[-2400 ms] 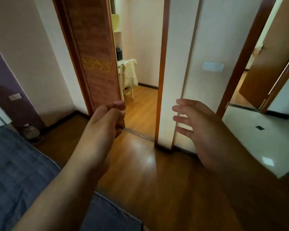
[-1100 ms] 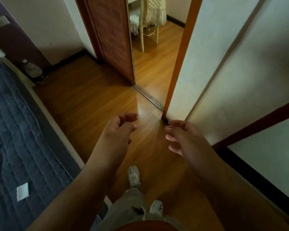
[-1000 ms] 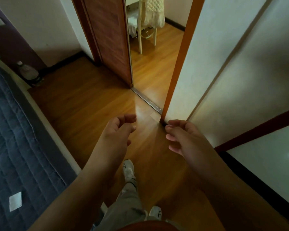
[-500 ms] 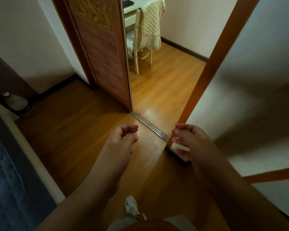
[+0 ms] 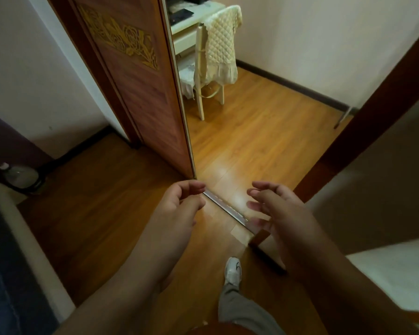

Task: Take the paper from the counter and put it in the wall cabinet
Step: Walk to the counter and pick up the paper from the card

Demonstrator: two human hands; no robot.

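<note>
No paper, counter or wall cabinet shows in the head view. My left hand (image 5: 179, 209) hangs in front of me over the wooden floor, fingers loosely curled and holding nothing. My right hand (image 5: 273, 209) is level with it to the right, fingers apart and slightly blurred, also holding nothing. Both hover just short of the metal door track (image 5: 225, 207) in the floor.
A carved brown sliding door (image 5: 140, 76) stands partly open on the left of the doorway. Beyond it are a cream chair (image 5: 215, 56) with a quilted cover and a white desk (image 5: 186, 22). A brown door frame (image 5: 363, 110) bounds the right. A bed edge (image 5: 22, 238) lies at left.
The view has moved closer to the doorway and tilted up, showing more of the room beyond. My hands have stayed in front of me, and the right fingers have spread a little.
</note>
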